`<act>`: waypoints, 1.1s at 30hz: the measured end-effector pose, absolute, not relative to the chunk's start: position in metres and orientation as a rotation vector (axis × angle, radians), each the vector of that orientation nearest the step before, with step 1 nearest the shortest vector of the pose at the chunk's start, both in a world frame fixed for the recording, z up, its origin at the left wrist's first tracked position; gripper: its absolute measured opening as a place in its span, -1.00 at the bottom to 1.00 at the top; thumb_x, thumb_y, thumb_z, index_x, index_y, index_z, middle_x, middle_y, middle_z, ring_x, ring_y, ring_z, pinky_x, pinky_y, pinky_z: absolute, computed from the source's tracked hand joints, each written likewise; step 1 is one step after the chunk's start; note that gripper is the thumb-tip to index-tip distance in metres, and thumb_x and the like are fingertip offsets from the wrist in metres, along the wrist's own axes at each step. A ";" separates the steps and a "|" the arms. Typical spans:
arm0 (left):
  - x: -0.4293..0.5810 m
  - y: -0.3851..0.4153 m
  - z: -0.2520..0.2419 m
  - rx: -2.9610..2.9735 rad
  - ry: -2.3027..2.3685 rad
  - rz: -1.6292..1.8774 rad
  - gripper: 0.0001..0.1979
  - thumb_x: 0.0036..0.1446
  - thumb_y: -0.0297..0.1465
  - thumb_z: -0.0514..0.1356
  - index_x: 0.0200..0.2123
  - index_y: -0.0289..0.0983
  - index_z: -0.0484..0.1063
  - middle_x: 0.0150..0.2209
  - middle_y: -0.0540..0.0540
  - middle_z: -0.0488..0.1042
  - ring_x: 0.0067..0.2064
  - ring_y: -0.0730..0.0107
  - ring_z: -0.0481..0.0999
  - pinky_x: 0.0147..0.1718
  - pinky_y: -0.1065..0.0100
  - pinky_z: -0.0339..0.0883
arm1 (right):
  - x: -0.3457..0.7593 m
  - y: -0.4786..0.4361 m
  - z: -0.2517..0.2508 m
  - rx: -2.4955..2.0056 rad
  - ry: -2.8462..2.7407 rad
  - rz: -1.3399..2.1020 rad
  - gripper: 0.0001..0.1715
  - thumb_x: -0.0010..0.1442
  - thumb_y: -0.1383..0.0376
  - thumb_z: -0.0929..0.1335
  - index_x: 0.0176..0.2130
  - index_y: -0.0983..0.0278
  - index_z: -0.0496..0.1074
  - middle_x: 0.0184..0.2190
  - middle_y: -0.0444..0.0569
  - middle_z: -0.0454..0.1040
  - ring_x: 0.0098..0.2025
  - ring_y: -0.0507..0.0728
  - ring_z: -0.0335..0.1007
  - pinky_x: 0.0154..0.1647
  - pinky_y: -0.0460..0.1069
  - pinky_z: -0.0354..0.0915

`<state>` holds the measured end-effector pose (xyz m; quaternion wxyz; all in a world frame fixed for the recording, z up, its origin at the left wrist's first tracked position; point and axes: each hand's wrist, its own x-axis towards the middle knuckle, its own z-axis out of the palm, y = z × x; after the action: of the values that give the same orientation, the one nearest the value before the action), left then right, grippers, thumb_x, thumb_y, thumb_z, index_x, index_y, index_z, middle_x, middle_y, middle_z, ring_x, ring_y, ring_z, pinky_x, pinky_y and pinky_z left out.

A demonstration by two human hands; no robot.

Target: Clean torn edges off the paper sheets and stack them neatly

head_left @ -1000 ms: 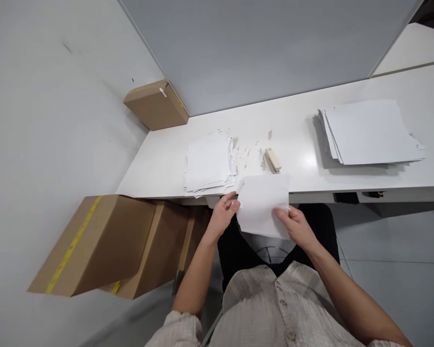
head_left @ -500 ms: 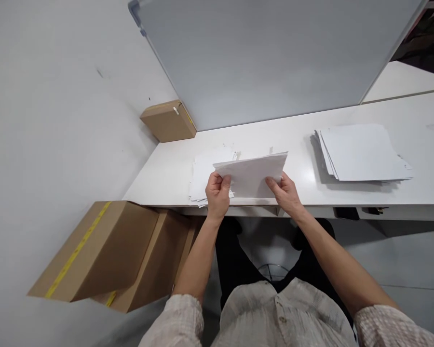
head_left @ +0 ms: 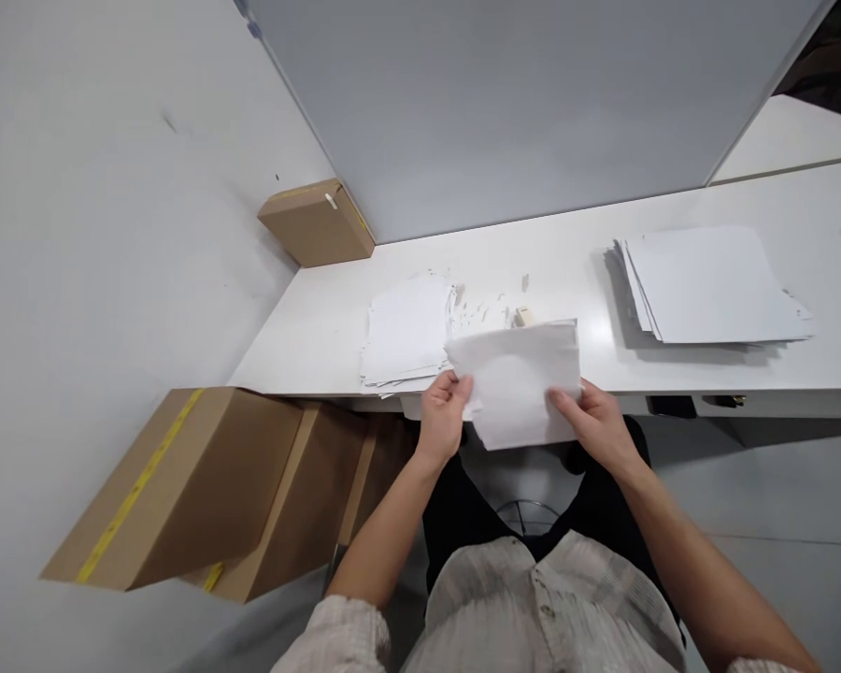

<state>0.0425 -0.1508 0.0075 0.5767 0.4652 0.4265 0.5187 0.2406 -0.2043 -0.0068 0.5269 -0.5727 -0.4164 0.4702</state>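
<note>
Between my hands hangs a white sheet of paper point(head_left: 522, 388), held over the front edge of the desk; whether it is one sheet or a few I cannot tell. My left hand point(head_left: 445, 411) pinches its left side, thumb on top. On the right side, my right hand point(head_left: 592, 421) grips it the same way. A stack of paper point(head_left: 406, 332) with uneven edges lies on the desk just left of the held sheet. Behind the sheet a small cream-coloured block point(head_left: 524, 317) shows partly, among small scraps point(head_left: 487, 307).
A thicker pile of paper point(head_left: 715, 290) lies on the white desk point(head_left: 308, 346) to the right. A small cardboard box point(head_left: 315, 224) stands in the back left corner, beside a large grey-white board point(head_left: 519, 103). Big cardboard boxes point(head_left: 203, 486) with yellow tape stand at the lower left.
Both hands have moved right and toward my body with the paper, whose face now shows more fully. The left stack, the scraps and the small block have come into clearer view.
</note>
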 end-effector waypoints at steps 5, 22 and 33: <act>0.054 -0.155 -0.022 1.309 1.090 0.817 -0.68 0.08 -0.17 0.17 -0.25 -0.32 0.42 -0.48 -0.03 0.48 -0.46 0.46 0.46 -0.39 0.38 0.36 | 0.271 -0.255 -0.035 -1.545 -0.629 1.376 -0.65 0.00 0.09 0.42 -0.27 0.27 0.48 -0.42 -0.04 0.57 -0.44 0.16 0.47 -0.49 -0.04 0.36; 0.107 -0.080 -0.040 2.355 0.999 0.847 -0.52 0.17 -0.59 -0.10 0.11 -0.17 0.26 -0.18 -0.11 0.33 -0.10 0.35 0.29 -0.05 0.30 0.24 | 0.318 -0.231 -0.033 -1.639 -0.444 1.344 -0.75 0.01 0.18 0.42 -0.31 0.28 0.47 -0.47 -0.06 0.57 -0.48 0.12 0.50 -0.56 -0.09 0.38; 0.111 -0.082 -0.037 2.415 1.090 0.788 -0.44 0.06 -0.72 -0.11 0.03 -0.20 0.36 -0.21 -0.12 0.29 -0.14 0.32 0.25 -0.08 0.30 0.23 | 0.319 -0.224 -0.034 -1.676 -0.484 1.344 -0.70 0.02 0.16 0.42 -0.25 0.28 0.47 -0.41 -0.02 0.58 -0.42 0.16 0.52 -0.52 -0.08 0.41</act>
<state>0.1113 -0.0822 -0.0371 0.1874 0.8582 0.3872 0.2801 0.3189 -0.2241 -0.0338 0.4528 -0.6786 -0.1959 0.5442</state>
